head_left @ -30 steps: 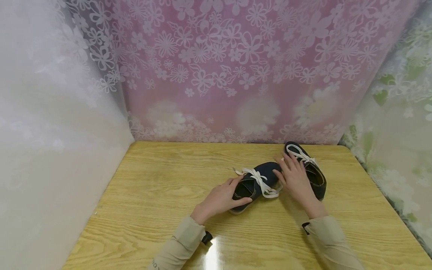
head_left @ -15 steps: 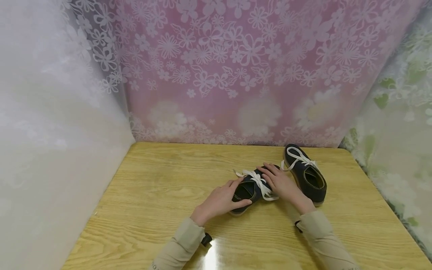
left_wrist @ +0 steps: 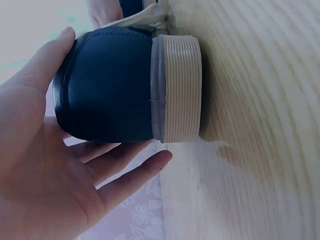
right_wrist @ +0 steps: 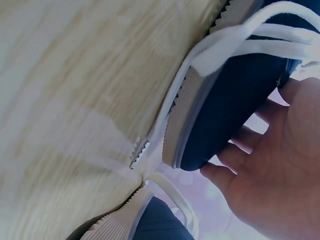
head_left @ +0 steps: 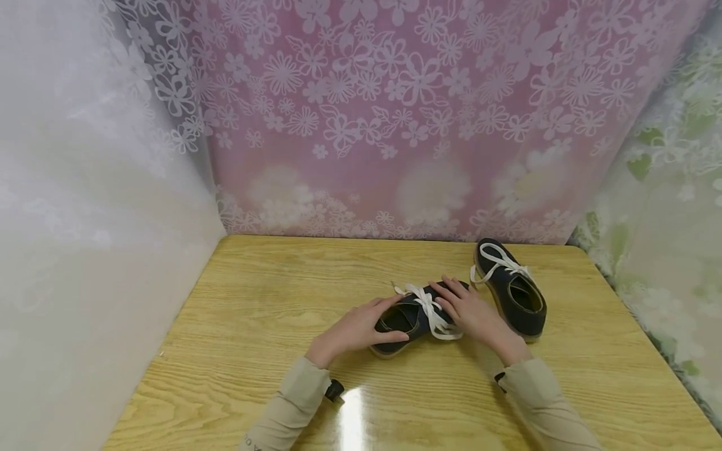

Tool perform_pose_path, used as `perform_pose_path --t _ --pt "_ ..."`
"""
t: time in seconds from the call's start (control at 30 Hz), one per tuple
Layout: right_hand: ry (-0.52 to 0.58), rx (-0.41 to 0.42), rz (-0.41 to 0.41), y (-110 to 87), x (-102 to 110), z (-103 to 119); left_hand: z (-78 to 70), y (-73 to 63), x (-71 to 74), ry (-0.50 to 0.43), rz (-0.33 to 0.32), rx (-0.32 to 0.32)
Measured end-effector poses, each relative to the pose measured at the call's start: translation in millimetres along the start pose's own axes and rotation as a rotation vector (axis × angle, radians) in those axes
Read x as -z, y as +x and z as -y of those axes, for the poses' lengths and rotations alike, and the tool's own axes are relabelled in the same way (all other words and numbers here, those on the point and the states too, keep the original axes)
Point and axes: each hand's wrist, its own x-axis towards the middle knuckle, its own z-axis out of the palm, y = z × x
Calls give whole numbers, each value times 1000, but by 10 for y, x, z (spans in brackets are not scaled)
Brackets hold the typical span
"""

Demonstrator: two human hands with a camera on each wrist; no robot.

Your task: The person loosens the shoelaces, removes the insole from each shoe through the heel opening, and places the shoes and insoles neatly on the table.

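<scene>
A dark navy lace-up sneaker (head_left: pixel 417 319) with a white lace bow stands on its sole on the table, toe pointing to the back right. My left hand (head_left: pixel 350 329) grips its heel end, thumb on the near side and fingers on the far side. The left wrist view shows the heel (left_wrist: pixel 107 85) and ribbed pale sole (left_wrist: pixel 182 90), with the lower fingers spread. Over the toe rests my right hand (head_left: pixel 476 316), fingers extended; in the right wrist view its fingertips touch the navy upper (right_wrist: pixel 225 110).
A matching sneaker (head_left: pixel 527 319) stands to the right, toe toward the back edge, its laces tied in a bow. The wood-grain table (head_left: pixel 254 300) meets a pink floral curtain (head_left: pixel 361 125) behind. Pale sheets hang at both sides.
My right hand has come left from beside the other sneaker onto the near sneaker's toe. The near sneaker and my left hand have shifted slightly left.
</scene>
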Motion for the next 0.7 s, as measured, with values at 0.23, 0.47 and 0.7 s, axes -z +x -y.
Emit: perform_pose_path --t 0.23,0.47,0.7 --pt "-6 22 -12 -108 35 88 70 -72 51 -59 18 -19" --pt "-43 -28 -32 -203 15 261 165 -167 82 -120 35 -27" --pt "-129 -72 -82 -292 -4 467 212 -212 94 -142 15 -41"
